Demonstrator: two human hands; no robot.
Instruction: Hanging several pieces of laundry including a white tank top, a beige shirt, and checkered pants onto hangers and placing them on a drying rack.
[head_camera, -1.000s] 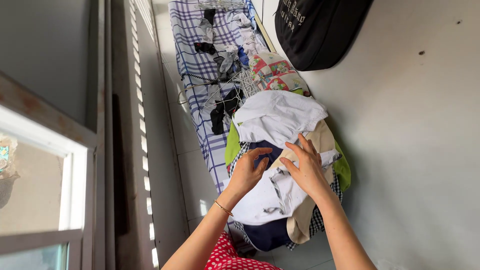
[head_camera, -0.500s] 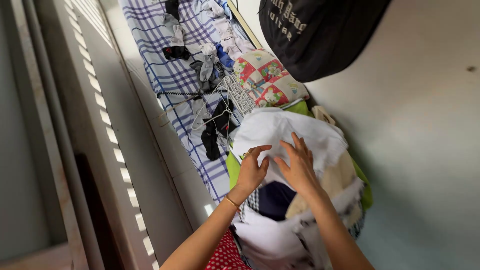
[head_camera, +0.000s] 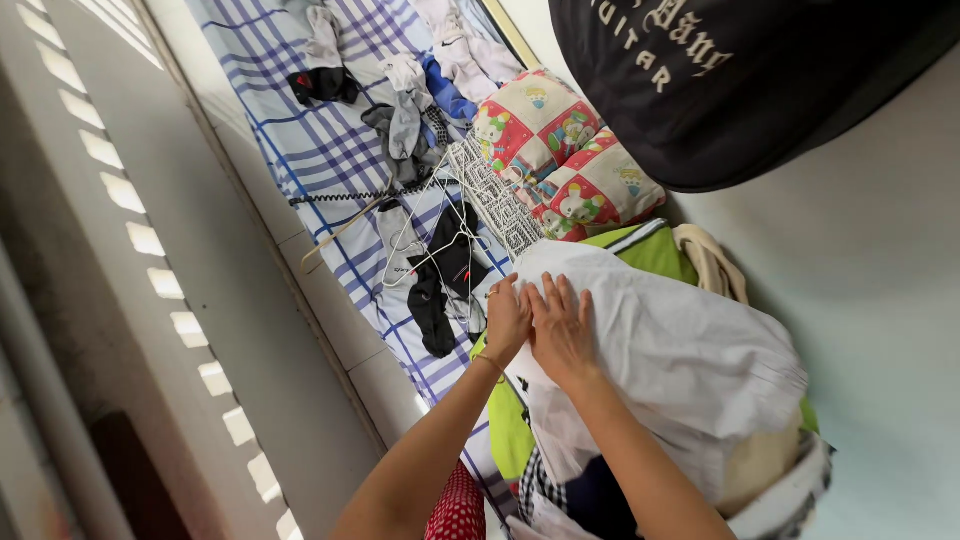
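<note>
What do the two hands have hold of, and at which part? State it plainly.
Both the left hand and the right hand rest on the near edge of the white garment atop the pile; whether the fingers actually pinch it cannot be told.

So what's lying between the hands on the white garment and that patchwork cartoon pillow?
In the head view, a bundle of white wire hangers and a patch of blue checked sheet lie between the hands and the patchwork pillow.

On the blue checked sheet (head_camera: 330, 140) lie socks (head_camera: 405, 115), wire hangers (head_camera: 440, 225) and a patchwork pillow (head_camera: 560, 160), under a black bag (head_camera: 760, 80).
</note>
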